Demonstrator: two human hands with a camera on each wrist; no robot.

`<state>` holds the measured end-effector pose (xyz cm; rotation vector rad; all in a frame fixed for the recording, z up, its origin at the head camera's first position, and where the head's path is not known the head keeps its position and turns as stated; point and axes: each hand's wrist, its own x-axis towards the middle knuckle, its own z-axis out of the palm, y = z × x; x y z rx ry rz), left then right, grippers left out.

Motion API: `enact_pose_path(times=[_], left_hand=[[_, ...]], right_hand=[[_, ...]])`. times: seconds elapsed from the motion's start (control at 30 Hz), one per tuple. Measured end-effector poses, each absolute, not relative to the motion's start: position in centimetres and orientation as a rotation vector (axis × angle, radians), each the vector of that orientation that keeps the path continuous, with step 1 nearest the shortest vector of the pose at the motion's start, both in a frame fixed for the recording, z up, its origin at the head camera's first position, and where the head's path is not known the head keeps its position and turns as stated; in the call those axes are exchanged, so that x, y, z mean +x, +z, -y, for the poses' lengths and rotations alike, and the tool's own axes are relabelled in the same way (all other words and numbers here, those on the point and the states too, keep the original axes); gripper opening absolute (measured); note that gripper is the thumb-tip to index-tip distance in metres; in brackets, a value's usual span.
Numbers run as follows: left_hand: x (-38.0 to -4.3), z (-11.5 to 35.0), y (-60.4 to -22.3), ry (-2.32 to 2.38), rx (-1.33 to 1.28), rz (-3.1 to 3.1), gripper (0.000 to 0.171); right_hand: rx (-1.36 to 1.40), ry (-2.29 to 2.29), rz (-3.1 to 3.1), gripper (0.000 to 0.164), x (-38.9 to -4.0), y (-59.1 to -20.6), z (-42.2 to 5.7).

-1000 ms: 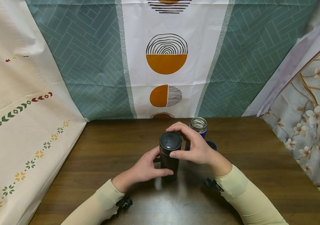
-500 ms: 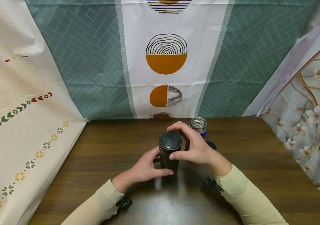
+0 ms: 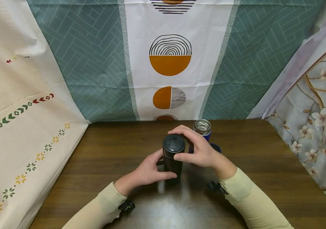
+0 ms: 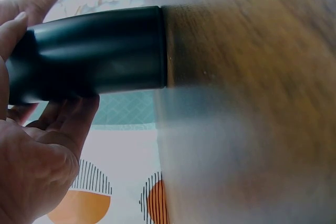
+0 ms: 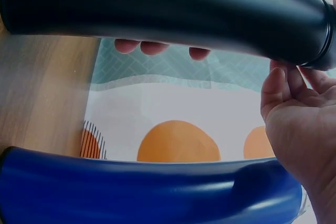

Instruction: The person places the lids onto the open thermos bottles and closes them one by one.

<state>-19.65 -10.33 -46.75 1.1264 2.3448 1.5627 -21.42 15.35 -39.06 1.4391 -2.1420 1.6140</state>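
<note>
A black thermos flask [image 3: 172, 170] stands upright on the table, its dark lid [image 3: 173, 143] on top. My left hand [image 3: 148, 170] grips the body, thumb across the near side. Up at the lid, my right hand [image 3: 198, 149] holds the rim between thumb and fingers. In the left wrist view the flask [image 4: 105, 51] has its base on the wood, with my left hand [image 4: 39, 156] around its upper part. The right wrist view shows the flask [image 5: 173, 9], several left fingertips behind it, and my right hand [image 5: 304, 124] near the lid seam.
Behind my right hand stands a blue thermos flask [image 3: 206, 136], its steel mouth uncovered. A round blue piece [image 3: 216, 147], partly hidden, lies beside it. The brown wooden table [image 3: 108, 143] ends against a hanging patterned cloth [image 3: 168, 95] at the back.
My right fingers have shifted slightly around the lid, with the forefinger a little further left. The black flask and my left hand look unchanged.
</note>
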Motion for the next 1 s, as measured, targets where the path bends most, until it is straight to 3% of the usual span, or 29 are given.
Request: enact_pose_path(times=[0.7,1.0], left_hand=[[-19.56,10.35,-46.68,1.559,1.086,-2.331,0.077],[-19.48,10.34,-46.65,1.571,1.090,-2.335,0.077]], right_hand=[[1.427,1.657,2.170,0.078,-21.50,-39.26,-15.42],[1.494,1.700,2.146,0.064,-21.39,-39.25,-15.44]])
